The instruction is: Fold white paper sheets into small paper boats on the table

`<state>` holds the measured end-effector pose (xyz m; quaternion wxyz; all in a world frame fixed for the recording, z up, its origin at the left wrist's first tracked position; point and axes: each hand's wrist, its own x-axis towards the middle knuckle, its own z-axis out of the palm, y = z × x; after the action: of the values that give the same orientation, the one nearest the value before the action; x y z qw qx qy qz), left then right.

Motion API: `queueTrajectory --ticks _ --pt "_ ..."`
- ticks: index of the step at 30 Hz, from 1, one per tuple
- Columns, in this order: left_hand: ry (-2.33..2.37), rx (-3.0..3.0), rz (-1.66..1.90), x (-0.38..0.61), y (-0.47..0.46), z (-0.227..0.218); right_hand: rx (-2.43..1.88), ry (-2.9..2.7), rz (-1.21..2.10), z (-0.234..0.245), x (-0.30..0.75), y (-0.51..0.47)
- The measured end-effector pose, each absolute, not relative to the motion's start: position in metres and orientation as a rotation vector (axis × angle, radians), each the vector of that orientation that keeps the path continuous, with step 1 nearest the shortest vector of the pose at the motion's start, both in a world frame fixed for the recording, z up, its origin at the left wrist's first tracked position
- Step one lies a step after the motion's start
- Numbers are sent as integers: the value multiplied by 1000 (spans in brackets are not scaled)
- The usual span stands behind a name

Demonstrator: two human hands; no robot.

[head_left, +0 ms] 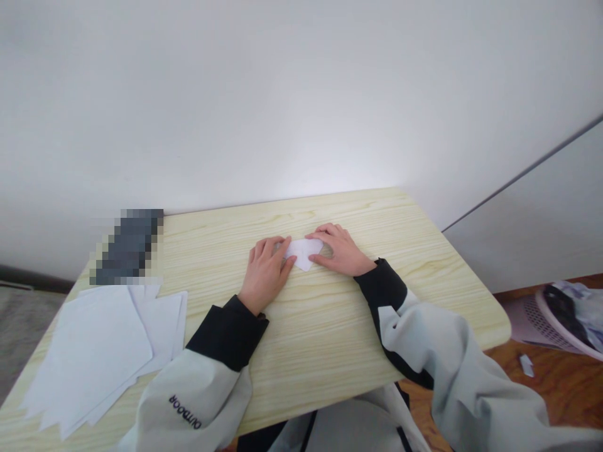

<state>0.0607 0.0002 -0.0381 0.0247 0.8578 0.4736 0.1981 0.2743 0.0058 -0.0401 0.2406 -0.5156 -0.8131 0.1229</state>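
A small folded piece of white paper (303,253) lies on the wooden table (330,339), its lower end coming to a blunt point. My left hand (266,271) pinches its left side, forefinger above and thumb at the lower edge. At the other side my right hand (343,250) holds the paper between thumb and forefinger in the same way. Both hands rest low over the tabletop. What lies beneath my fingers is hidden.
Several loose white sheets (98,351) lie in a pile at the table's left. Behind them is a dark, pixelated flat object (127,245). A white wall (282,94) borders the table's far edge. On the floor at right stands a pink basket (541,323) beside a paper scrap (526,365).
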Motion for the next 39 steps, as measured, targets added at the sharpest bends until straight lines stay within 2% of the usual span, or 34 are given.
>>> queueTrajectory --ticks 13,30,39 --pt "1392 2575 755 60 1 -37 -1292 -2188 179 -41 270 4" --pt "1365 2756 701 59 1 -34 -1084 -2218 333 -43 271 8" --pt "1312 2958 719 61 -7 -31 -1014 -2385 24 -43 273 -2"
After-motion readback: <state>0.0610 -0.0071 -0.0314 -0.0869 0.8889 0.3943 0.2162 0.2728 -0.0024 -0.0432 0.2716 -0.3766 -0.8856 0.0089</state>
